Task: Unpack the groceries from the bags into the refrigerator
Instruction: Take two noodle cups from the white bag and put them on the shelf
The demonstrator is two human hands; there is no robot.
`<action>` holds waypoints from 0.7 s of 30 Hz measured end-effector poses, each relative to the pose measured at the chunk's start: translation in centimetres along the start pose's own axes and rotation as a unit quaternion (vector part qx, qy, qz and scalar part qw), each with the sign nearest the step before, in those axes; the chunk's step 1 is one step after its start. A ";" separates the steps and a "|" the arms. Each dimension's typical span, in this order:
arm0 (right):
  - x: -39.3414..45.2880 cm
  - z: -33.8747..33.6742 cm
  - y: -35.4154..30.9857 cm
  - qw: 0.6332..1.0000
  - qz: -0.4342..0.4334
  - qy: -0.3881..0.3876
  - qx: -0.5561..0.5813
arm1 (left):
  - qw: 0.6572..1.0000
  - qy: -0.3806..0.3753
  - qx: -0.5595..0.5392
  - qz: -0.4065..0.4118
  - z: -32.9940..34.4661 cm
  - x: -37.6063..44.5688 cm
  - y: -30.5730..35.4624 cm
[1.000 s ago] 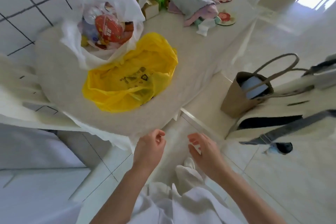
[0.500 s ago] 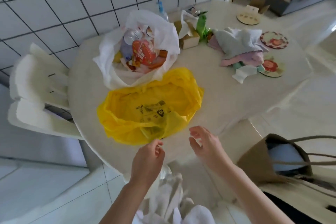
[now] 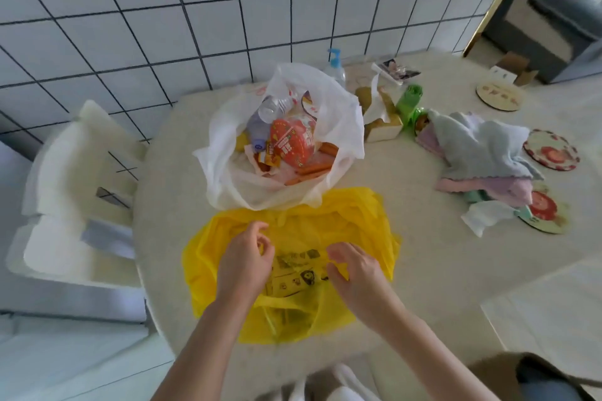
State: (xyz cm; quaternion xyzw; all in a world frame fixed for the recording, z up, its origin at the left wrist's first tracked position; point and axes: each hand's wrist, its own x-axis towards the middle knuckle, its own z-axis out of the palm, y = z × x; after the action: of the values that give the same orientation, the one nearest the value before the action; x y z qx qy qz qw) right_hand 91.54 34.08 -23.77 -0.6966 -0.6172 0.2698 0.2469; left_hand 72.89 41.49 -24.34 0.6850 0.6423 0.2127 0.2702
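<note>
Evidently both hands, left hand (image 3: pixel 246 257) and right hand (image 3: pixel 355 270), pinch the limp, slippery yellow bag (image 3: pixel 293 257); its handle loops at six o'clock look the best grip.

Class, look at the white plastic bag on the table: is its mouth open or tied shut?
Open. The white bag has its rim spread wide, showing a red package and a bottle inside.

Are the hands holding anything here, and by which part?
Both hands, left and right, pinch the yellow bag by the thin plastic of its top side, near the printed middle.
</note>
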 end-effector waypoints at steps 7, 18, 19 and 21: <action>7.4 -1.7 0.5 0.998 -0.037 -0.045 -0.015 | 0.997 0.056 0.059 0.009 -0.8 5.8 1.3; 21.2 -5.8 2.6 0.991 -0.079 -0.073 -0.077 | 0.994 0.011 0.105 0.028 1.2 15.2 4.8; 22.6 -6.3 2.7 0.990 -0.088 -0.068 -0.086 | 0.993 0.010 0.109 0.040 1.5 16.1 5.3; 25.2 -6.9 2.8 0.986 -0.112 -0.055 -0.108 | 0.990 0.012 0.123 0.071 1.9 18.1 6.0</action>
State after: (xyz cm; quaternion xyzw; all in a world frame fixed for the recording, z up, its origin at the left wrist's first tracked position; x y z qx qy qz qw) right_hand 100.62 58.71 -22.45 -0.6299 -0.7293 0.2105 0.1643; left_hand 80.25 59.12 -22.94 0.7544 0.6164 0.1589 0.1600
